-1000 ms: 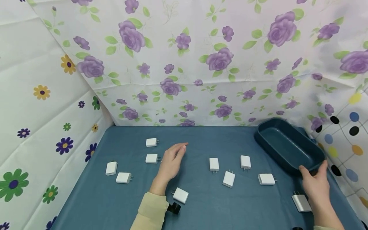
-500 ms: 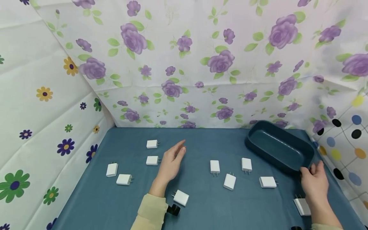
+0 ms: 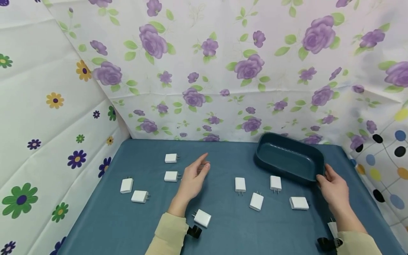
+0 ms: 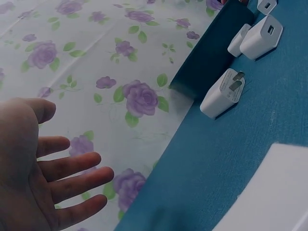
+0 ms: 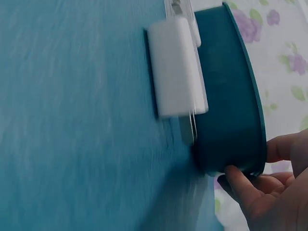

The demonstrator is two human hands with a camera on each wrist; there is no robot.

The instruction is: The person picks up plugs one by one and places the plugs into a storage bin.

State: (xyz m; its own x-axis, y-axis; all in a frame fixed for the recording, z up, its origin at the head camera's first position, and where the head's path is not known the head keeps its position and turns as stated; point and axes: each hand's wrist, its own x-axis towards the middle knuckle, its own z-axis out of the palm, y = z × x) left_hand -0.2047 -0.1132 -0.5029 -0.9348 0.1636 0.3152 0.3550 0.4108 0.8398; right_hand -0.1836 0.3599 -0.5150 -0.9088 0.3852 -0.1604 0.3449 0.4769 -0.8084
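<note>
The right hand [image 3: 334, 187] grips the near right corner of a dark teal rectangular tray [image 3: 288, 156], its thumb against the outer wall and its fingers around the end. The left hand [image 3: 191, 179] is held well apart from it, palm turned inward, fingers loosely extended and holding nothing. Both wrists wear beige sleeves [image 3: 169, 230]. The tray sits at the back right, slanted so that its right end is nearer the person; whether its base touches the dark blue tablecloth [image 3: 232, 230] I cannot tell. Just in front of it is a white USB wall charger [image 3: 275, 183], prongs toward the person, with three more close by, one of them turned sideways near the right hand. Two chargers lie just left of the left hand, prongs pointing right, and another pair lies farther left. One is beside the left cuff, and another is partly hidden by the right forearm. Behind the table hangs a purple-rose curtain [image 3: 220, 117], flanked by a daisy-print sheet [image 3: 47, 141] on the left and a dotted sheet [image 3: 387, 170] on the right.
</note>
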